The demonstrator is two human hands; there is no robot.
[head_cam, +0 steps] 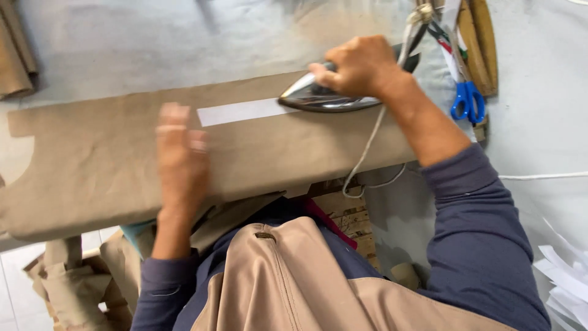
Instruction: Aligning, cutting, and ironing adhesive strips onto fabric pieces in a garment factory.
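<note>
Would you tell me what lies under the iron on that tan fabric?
A white strip on the tan fabric runs under the iron, gripped by the right hand. How far it continues beneath is hidden.

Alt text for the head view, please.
The right hand grips an iron on a white strip laid along tan fabric; the left hand lies flat on the fabric. Blue-handled scissors lie to the right.

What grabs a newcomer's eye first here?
The iron at upper centre, gripped by the right hand, sits at the end of a white strip on tan cloth. The left hand lies flat on the cloth. Blue scissors lie at upper right.
</note>
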